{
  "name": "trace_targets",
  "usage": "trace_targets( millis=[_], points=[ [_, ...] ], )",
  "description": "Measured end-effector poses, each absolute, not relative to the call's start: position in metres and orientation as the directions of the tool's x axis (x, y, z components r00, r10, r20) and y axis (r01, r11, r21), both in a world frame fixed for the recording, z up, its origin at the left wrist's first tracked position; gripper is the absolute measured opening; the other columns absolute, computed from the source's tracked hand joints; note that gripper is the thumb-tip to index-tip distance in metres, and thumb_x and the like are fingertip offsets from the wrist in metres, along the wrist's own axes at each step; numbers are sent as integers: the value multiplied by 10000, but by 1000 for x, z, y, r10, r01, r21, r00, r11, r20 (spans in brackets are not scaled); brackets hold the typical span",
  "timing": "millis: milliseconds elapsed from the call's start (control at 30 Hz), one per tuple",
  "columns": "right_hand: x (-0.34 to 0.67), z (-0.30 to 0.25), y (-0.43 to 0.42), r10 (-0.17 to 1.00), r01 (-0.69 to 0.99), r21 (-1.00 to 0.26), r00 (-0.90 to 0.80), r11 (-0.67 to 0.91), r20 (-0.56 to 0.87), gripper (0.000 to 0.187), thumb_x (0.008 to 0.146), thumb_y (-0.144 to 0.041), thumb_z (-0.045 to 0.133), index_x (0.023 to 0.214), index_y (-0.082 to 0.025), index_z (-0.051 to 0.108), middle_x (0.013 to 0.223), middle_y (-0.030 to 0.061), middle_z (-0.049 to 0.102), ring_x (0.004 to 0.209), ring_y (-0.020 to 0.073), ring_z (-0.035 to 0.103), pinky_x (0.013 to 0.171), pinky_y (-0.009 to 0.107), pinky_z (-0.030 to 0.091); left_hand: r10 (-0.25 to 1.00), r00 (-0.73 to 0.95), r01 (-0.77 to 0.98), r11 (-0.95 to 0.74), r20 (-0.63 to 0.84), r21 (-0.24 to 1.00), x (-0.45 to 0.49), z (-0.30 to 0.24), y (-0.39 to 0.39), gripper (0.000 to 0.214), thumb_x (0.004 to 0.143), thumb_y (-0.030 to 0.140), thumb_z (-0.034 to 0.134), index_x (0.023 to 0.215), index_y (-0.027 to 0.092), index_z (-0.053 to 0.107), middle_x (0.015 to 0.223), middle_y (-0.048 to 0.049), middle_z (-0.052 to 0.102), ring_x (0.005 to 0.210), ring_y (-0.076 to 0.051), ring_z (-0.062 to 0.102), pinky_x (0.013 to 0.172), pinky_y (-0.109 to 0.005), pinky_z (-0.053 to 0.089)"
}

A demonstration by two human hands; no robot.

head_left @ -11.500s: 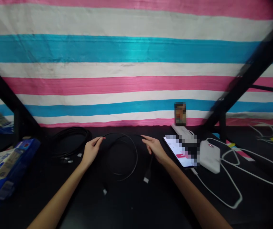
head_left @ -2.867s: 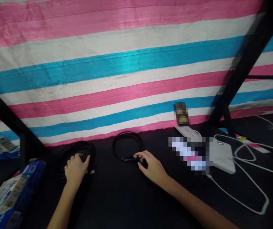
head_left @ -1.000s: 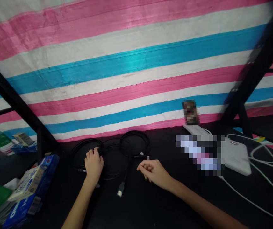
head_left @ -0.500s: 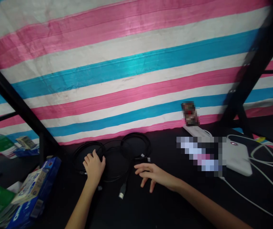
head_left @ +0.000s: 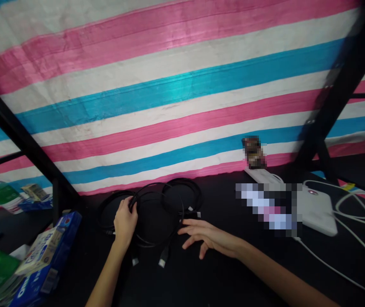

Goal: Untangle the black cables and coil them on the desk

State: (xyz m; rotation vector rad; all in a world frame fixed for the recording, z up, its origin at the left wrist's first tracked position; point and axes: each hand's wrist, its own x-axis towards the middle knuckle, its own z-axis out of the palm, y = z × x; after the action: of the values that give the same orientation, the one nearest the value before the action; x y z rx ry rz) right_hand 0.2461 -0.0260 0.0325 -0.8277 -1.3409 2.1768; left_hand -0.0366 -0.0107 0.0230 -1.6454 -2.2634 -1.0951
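My left hand [head_left: 125, 221] is closed around a loop of black cable [head_left: 156, 204] and holds it a little above the black tabletop. The cable's plug ends [head_left: 162, 259] hang down near the table. My right hand [head_left: 201, 236] hovers just right of the loop, fingers spread and holding nothing. A coiled black cable [head_left: 185, 192] lies behind the loop near the striped wall. A pile of black cables [head_left: 109, 207] lies behind my left hand.
A phone with a lit screen [head_left: 267, 209], a white power bank [head_left: 316, 207] and white cords [head_left: 345, 204] lie at the right. Blue boxes [head_left: 41, 260] sit at the lower left. Black frame bars [head_left: 338, 89] slant across both sides. A pink, white and blue striped sheet [head_left: 169, 85] backs the table.
My left hand has pulled a cable loop out of the left pile and lifted it. My right hand went from curled to spread and moved toward the loop.
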Motion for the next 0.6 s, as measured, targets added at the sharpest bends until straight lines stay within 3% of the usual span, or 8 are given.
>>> trace_targets(
  millis=[133,233,467,600],
  points=[
    [244,32,-27,615,-82,-903,-758,-422,-219,448,774,-301,562,1192,-175,462,1163,137,518,899,209,626,448,162,497,686,-466,724,-66,558,686,-27,27,-12,275,772,402,520,965,211,566,760,-26,627,607,-153,579,553,-242,429],
    [243,31,-28,615,-69,-914,-759,-400,-212,414,764,-289,574,1150,-177,473,1141,114,497,889,204,620,441,166,502,683,-504,558,-208,528,803,-14,31,-15,299,756,418,538,959,198,541,690,1,607,415,-93,480,412,-207,370],
    [240,22,-25,639,1,-949,-739,-315,-213,469,722,-357,643,1121,-181,472,908,29,474,681,99,566,414,164,494,731,-526,379,-256,434,889,5,32,-19,280,735,403,575,915,199,507,503,75,494,349,-54,415,364,-163,317],
    [235,12,-24,626,-37,-975,-772,-218,-111,477,723,-510,588,1025,-166,455,876,30,495,708,132,589,403,184,488,790,-522,162,-277,321,947,12,31,-21,271,740,414,565,865,222,419,425,119,400,305,-64,402,313,-148,266]
  ],
)
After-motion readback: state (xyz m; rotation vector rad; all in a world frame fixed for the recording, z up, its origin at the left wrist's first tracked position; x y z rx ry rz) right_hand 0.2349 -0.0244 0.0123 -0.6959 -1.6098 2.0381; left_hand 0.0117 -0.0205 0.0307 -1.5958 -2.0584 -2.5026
